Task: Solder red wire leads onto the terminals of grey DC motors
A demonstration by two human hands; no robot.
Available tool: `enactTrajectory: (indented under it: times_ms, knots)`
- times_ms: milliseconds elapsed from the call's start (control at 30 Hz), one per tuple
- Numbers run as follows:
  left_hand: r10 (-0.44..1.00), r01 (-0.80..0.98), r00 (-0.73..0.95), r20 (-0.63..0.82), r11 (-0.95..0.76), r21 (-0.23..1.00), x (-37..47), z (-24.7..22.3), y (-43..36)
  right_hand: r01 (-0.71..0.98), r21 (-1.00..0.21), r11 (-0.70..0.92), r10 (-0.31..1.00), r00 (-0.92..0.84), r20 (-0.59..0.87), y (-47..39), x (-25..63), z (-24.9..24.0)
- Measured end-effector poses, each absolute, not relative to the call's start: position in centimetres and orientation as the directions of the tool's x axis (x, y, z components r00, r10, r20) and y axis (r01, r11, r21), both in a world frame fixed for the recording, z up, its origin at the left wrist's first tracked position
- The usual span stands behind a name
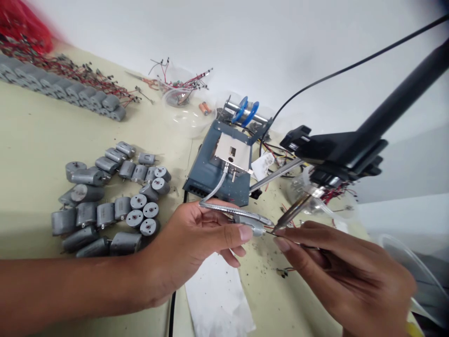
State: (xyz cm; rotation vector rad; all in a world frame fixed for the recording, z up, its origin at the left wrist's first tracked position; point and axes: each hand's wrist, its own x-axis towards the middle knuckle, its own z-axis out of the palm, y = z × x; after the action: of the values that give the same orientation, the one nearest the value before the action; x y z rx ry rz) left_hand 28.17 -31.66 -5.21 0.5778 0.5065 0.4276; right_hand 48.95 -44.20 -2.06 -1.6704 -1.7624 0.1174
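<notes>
Nearest, the left hand [191, 245] pinches one small grey motor [253, 226] between thumb and fingers. At its 3 o'clock, the right hand [345, 269] has fingertips closed on a thin wire [298, 243] that reaches the motor. One soldering iron tip [293, 210] comes in from 1 o'clock. At 10 o'clock lie roughly two dozen loose motors [112, 196]. Farther off, at 12 o'clock, stands one blue solder feeder [224, 161].

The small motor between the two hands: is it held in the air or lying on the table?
Held in the air. The left hand pinches the small motor above the table, beside the soldering tip.
</notes>
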Motion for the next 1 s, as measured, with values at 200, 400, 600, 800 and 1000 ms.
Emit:
enactTrajectory:
  times_ms: [200,400,600,800,1000]
  knots:
    - [0.515,-0.253,0.793,-0.326,0.765,0.593,28.09,-5.25,-31.78,0.848,-0.504,0.165,0.9,0.08,0.429,-44.27,49.03,-1.83]
    - [0.5,-0.231,0.803,-0.325,0.763,0.604,28.12,-4.77,-31.64,0.846,-0.502,0.18,0.897,0.069,0.437,-44.21,49.0,-1.87]
    - [0.488,-0.23,0.824,-0.288,0.752,0.618,28.21,-4.49,-31.65,0.845,-0.516,0.141,0.884,0.128,0.45,-44.21,48.75,-1.96]
    - [0.476,-0.231,0.831,-0.286,0.765,0.601,28.13,-4.74,-31.51,0.853,-0.499,0.153,0.885,0.106,0.454,-44.28,48.76,-1.84]
    - [0.477,-0.233,0.825,-0.302,0.775,0.588,27.89,-4.63,-31.61,0.862,-0.482,0.159,0.886,0.09,0.454,-44.28,48.63,-1.79]
